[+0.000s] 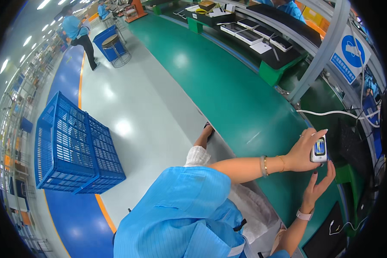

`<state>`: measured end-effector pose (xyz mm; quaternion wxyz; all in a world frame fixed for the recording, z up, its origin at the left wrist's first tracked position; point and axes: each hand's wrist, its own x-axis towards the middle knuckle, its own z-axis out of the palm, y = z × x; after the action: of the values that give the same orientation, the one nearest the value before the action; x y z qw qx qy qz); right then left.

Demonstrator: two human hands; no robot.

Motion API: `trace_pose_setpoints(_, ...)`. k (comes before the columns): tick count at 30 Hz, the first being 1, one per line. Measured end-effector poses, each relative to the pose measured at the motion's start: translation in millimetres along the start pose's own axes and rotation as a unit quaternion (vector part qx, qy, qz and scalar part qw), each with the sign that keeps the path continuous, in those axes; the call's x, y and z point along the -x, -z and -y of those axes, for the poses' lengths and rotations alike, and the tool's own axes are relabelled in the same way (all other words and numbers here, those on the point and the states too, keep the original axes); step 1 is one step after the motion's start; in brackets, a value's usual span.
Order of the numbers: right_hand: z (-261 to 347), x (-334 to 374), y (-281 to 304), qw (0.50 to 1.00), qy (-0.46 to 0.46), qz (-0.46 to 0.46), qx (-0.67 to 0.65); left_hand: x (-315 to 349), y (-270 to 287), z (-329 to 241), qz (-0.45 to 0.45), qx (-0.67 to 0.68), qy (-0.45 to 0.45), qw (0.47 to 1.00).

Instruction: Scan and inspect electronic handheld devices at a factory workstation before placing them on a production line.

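Note:
My left hand (300,151), with bracelets at its wrist, grips a small white handheld device (318,157) with a lit colour screen. The device is over the green bench top, near the bench's far edge. Just below it, my right hand (317,187) has its fingers and thumb apart, with a band round the wrist. Its fingertips are close to the device's lower end; whether they touch it I cannot tell.
White-framed panels (249,36) lie on a raised black shelf. A white cable (327,113) crosses by a metal post (320,53). A black mat (324,238) lies at lower right. Blue crates (75,150), a stool (111,42) and a person (75,30) stand left.

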<state>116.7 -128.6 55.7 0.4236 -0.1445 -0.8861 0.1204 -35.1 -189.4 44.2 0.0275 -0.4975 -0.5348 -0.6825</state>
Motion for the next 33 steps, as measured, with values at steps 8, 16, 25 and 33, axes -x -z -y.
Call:
trace_pose_setpoints(8,2,-8,-5,0.999,-0.024,0.026,-0.001,-9,15,13,-0.067,0.079,0.097,0.99)
trace_pose_setpoints(16,-19,-14,8,0.989,-0.029,0.111,0.093,-35,24,34,-0.008,0.487,0.394,0.78)
trace_pose_setpoints(25,4,-17,7,0.969,-0.112,0.206,0.077,-21,32,53,0.031,0.573,0.387,0.722)
trace_pose_setpoints(33,7,-10,2,0.979,-0.094,0.159,0.09,-23,26,42,0.082,0.585,0.368,0.718)
